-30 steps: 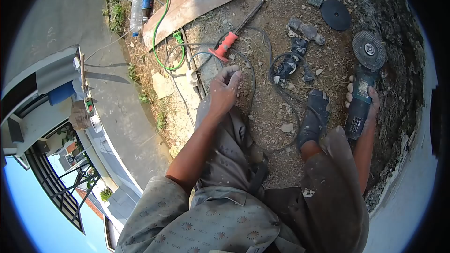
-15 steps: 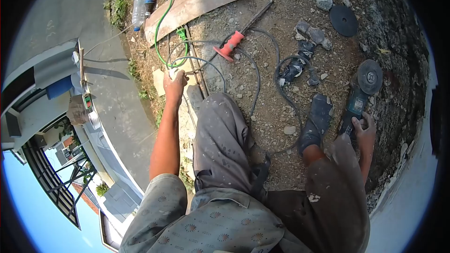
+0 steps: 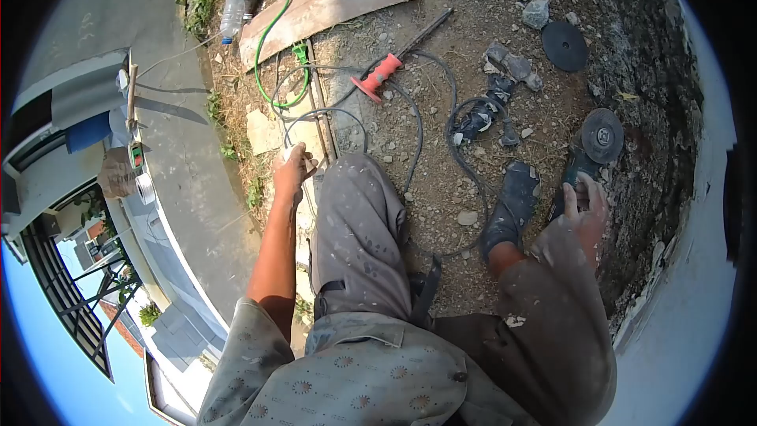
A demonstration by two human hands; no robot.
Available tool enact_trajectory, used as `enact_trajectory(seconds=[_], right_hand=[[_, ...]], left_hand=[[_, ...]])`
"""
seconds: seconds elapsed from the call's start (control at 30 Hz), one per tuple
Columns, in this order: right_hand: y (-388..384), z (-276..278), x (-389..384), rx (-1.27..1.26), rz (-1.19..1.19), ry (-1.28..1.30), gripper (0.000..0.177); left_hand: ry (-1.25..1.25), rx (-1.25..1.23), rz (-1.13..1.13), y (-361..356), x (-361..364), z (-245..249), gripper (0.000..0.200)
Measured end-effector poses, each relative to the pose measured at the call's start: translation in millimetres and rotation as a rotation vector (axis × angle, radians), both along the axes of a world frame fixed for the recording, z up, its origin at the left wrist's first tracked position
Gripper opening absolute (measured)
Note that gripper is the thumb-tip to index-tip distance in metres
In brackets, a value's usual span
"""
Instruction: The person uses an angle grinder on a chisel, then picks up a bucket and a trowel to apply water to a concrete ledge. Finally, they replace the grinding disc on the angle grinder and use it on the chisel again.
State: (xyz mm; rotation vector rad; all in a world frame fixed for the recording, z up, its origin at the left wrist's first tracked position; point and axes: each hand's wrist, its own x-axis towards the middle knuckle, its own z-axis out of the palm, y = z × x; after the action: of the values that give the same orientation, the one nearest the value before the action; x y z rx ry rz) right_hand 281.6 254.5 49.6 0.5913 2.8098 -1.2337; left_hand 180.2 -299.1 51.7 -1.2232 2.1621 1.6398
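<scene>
Right grip [image 3: 585,207] spread open, resting on angle grinder [image 3: 602,136] body, long axis running away toward disc; left grip [image 3: 293,172] curled by cable [image 3: 327,110], well apart, hold unclear

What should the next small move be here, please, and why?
Probably close the right hand round the angle grinder: its fingers lie spread over the tool, not gripping, while the left hand is busy at the cables beside the knee.
</scene>
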Motion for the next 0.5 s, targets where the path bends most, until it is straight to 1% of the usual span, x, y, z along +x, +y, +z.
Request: enact_trajectory(seconds=[0.07,0.1,0.13,0.2,0.27,0.33,0.4,0.5], right_hand=[[-41,27,-40,-0.154,0.236,-0.132,0.031],[-57,26,-53,-0.102,0.414,-0.064,0.031],[-74,21,-65,-0.054,0.590,0.003,0.030],[-112,7,-86,-0.095,0.889,0.029,0.035],[-160,-15,-92,-0.112,1.117,0.055,0.037],[-204,-38,-84,-0.040,1.270,0.313,0.032],[-235,-73,-70,0.181,1.550,0.141,0.026],[-232,-75,-59,0.187,1.597,0.056,0.026]], left_hand=[[-0.032,0.172,0.280,18,31,29,0.016],[0.027,0.379,0.345,0,41,25,0.014],[0.091,0.412,0.451,5,37,35,0.014],[0.247,0.482,0.543,15,16,70,0.014],[0.410,0.567,0.515,19,-2,94,0.016],[0.498,0.631,0.487,29,-10,106,0.019],[0.536,0.670,0.450,40,-4,100,0.021],[0.391,0.668,0.550,54,23,87,0.021]])
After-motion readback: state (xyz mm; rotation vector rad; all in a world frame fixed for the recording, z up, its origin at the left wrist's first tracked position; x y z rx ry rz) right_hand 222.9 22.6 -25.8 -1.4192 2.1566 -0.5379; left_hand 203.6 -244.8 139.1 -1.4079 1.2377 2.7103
